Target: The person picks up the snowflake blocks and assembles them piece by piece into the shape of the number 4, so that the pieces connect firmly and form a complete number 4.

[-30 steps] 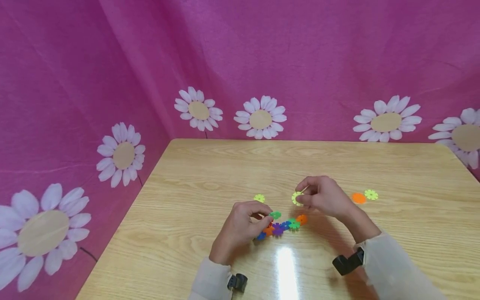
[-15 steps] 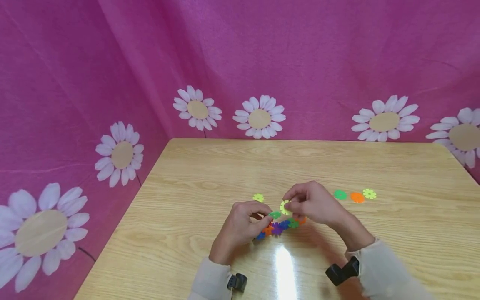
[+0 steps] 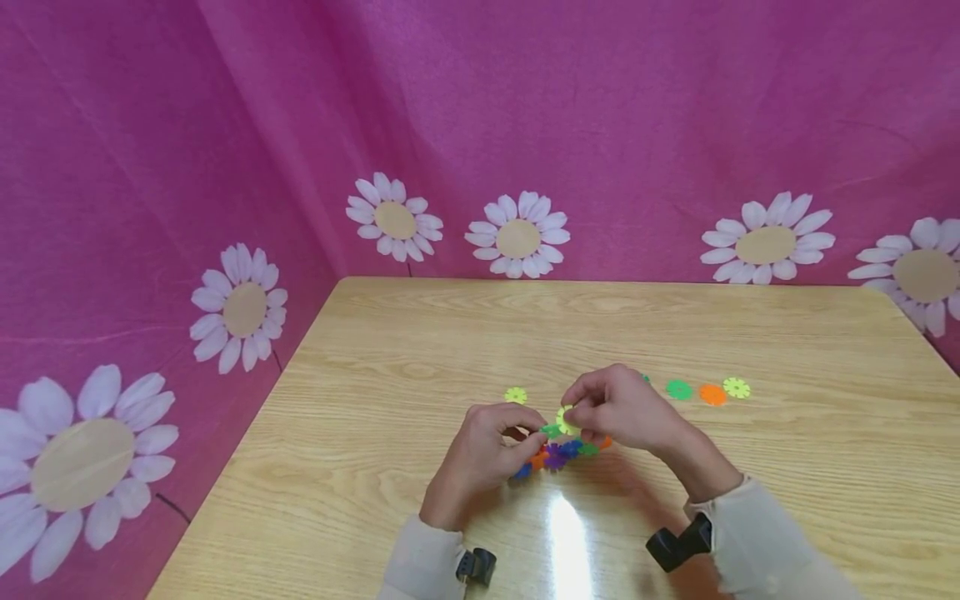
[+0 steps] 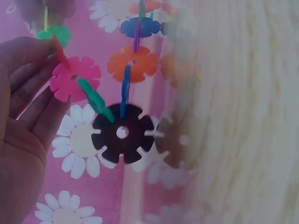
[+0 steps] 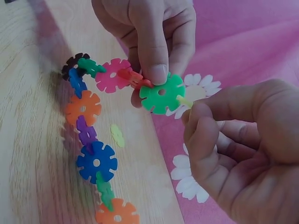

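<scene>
A chain of interlocked notched plastic discs (image 3: 556, 457) hangs from my left hand (image 3: 487, 442). Its thumb and fingers pinch the green disc (image 5: 161, 100) at the chain's end. Beside that disc come a red disc (image 5: 132, 78), a pink disc (image 5: 112, 75) and a black disc (image 4: 122, 144). My right hand (image 3: 626, 408) pinches a yellow disc (image 3: 564, 419). Seen edge-on in the right wrist view, the yellow disc meets the green disc's rim at a notch. How deep it sits there I cannot tell. The right fingers cover much of it.
On the wooden table (image 3: 420, 333) lie a loose yellow disc (image 3: 516, 395) behind the left hand and, to the right, a green disc (image 3: 679, 389), an orange disc (image 3: 713, 394) and another yellow disc (image 3: 737, 387). A pink flowered cloth (image 3: 630, 142) hangs behind the table.
My right hand has moved left and slightly nearer, bringing the yellow disc up against the green disc. The loose green disc it covered is now visible. My left hand has hardly moved.
</scene>
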`<action>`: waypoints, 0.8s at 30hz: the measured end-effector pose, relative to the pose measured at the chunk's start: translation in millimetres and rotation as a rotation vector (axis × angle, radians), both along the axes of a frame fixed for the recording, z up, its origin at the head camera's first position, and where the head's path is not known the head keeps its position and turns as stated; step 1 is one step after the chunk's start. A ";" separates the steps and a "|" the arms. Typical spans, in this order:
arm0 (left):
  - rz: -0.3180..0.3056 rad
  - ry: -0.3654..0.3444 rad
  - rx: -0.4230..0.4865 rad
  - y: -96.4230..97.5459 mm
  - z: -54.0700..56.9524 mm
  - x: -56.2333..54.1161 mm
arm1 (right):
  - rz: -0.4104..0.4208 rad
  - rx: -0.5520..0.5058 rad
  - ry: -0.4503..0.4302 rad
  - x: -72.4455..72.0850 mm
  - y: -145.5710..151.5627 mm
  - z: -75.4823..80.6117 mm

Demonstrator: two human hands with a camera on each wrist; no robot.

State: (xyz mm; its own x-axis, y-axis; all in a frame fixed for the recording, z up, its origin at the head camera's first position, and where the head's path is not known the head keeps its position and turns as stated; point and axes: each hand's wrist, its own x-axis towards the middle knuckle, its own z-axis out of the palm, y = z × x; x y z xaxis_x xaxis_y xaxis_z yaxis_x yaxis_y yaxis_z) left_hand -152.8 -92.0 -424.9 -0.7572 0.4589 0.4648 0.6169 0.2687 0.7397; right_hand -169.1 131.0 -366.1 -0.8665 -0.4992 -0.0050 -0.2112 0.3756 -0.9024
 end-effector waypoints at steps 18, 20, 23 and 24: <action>0.059 0.098 -0.042 3.5 -3.0 -0.5 | -0.136 -0.020 -0.023 6.1 -10.3 -6.2; 0.060 0.107 -0.034 4.0 -3.3 -0.5 | -0.142 -0.015 -0.014 7.1 -11.6 -5.6; 0.065 0.121 -0.026 4.8 -4.3 -0.8 | -0.144 0.005 0.012 8.4 -13.9 -4.7; 0.070 0.125 -0.026 5.1 -4.3 -0.9 | -0.144 0.012 0.018 8.7 -14.6 -4.4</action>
